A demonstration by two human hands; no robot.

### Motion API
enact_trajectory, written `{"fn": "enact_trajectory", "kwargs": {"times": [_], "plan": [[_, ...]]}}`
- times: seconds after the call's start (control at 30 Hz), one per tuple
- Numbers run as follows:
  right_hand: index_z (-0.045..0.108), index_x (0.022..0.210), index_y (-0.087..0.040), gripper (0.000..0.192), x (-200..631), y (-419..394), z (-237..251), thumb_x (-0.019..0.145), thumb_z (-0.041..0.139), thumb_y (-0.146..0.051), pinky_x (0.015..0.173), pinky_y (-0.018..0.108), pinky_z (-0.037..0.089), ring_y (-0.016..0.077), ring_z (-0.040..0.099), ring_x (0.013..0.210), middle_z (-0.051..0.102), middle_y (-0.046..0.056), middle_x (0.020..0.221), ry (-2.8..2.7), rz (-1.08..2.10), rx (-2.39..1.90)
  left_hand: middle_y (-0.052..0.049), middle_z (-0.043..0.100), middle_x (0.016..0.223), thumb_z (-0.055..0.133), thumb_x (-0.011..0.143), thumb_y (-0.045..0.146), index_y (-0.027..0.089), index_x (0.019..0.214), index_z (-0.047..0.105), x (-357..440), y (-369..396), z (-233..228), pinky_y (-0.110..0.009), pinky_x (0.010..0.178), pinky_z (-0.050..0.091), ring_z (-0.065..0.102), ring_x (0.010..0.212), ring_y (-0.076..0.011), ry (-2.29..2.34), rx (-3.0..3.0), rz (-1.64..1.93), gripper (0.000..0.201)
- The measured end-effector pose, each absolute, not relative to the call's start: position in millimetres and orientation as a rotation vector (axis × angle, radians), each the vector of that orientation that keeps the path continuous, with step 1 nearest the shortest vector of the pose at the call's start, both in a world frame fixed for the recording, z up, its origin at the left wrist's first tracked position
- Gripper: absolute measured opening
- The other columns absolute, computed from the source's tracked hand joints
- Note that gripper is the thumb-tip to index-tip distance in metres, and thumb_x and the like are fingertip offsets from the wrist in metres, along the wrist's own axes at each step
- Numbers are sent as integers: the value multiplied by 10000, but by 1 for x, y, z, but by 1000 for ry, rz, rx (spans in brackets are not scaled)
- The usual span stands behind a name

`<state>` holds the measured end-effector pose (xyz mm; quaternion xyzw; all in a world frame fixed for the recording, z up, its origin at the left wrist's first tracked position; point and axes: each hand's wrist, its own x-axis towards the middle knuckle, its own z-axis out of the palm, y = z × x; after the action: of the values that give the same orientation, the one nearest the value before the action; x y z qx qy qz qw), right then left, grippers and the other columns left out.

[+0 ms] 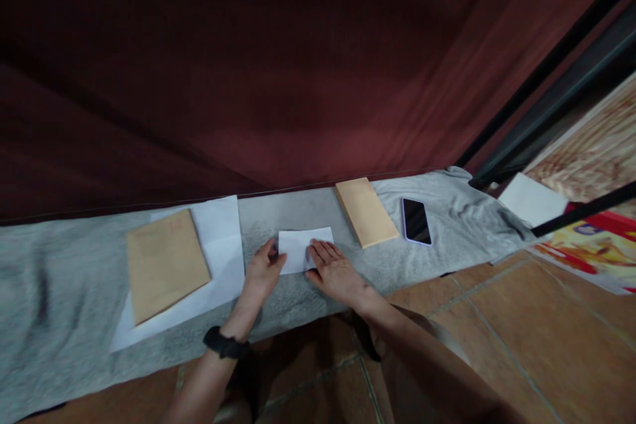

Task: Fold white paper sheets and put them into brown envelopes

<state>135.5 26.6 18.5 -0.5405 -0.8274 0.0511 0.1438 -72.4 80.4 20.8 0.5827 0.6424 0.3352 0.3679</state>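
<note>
A small white folded-looking sheet of paper (295, 253) lies on the grey cloth in front of me. My right hand (334, 271) rests flat over the paper's right end, fingers stretched out. At the left edge of the sheet is my left hand (262, 268), its thumb touching the paper and its fingers curved, apart from the thumb. A black band (226, 343) circles my left wrist. To the left, a brown envelope (166, 265) lies on top of larger white sheets (218, 232). Right of my hands sits a stack of brown envelopes (366, 212).
A phone (416, 221) with a dark screen lies on the grey cloth (462, 232), right of the brown stack. Dark red fabric (298, 79) hangs behind. Black frame bars (556, 53) and a colourful printed package (591, 245) are at right, above floor tiles (521, 324).
</note>
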Motion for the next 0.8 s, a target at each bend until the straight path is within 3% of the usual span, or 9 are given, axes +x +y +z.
{"fn": "enact_trajectory", "kwargs": {"times": [0.1, 0.23, 0.33, 0.4, 0.53, 0.7, 0.8], "plan": [[496, 1463, -90, 618, 131, 25, 21, 952, 604, -421, 1206, 459, 321, 305, 448, 1414, 432, 188, 1561, -2360, 160, -1576, -8, 673, 786, 682, 737, 290, 127, 1397, 522, -69, 78, 26, -273, 577, 462, 606, 651, -171, 1558, 1220, 898, 699], [486, 1475, -125, 533, 128, 26, 27, 976, 540, -307, 1180, 450, 361, 280, 489, 1382, 474, 156, 1540, -2230, 320, -1576, 35, 635, 729, 755, 687, 301, 161, 1392, 529, -58, 72, 44, -241, 565, 424, 578, 625, -138, 1344, 1043, 1057, 754], [538, 1433, -194, 446, 132, 35, 36, 1003, 438, -263, 1130, 406, 420, 244, 561, 1313, 570, 99, 1466, -1891, 629, -1482, -5, 689, 840, 776, 721, 427, 192, 1383, 525, -52, 69, 59, -267, 662, 483, 649, 757, -167, 1151, 896, 1166, 746], [607, 1342, -215, 401, 136, 44, 42, 1015, 431, -366, 1069, 397, 473, 240, 637, 1205, 676, 79, 1325, -1507, 883, -1340, -60, 714, 1003, 756, 757, 489, 203, 1374, 523, -50, 68, 64, -306, 757, 520, 675, 927, -203, 1080, 813, 1187, 718], [647, 1196, -225, 449, 135, 53, 47, 923, 570, -573, 937, 393, 555, 245, 702, 1040, 748, 54, 1136, -765, 1335, -951, -74, 685, 1155, 823, 707, 399, 218, 1325, 569, -42, 63, 59, -324, 891, 509, 633, 1097, -210, 1119, 781, 1126, 692], [652, 1153, -227, 457, 124, 47, 38, 799, 760, -495, 830, 345, 586, 223, 711, 973, 758, 42, 1063, -520, 1638, -787, -50, 705, 1004, 814, 677, 380, 183, 1202, 630, -39, 59, 47, -290, 739, 505, 642, 880, -185, 1083, 897, 1051, 590], [682, 995, -203, 371, 132, 47, 33, 729, 817, -422, 776, 312, 582, 199, 712, 868, 759, 36, 938, -522, 1631, -905, -4, 689, 828, 793, 642, 351, 169, 1140, 633, -52, 67, 44, -265, 635, 466, 611, 723, -162, 1192, 1016, 1060, 554]]}}
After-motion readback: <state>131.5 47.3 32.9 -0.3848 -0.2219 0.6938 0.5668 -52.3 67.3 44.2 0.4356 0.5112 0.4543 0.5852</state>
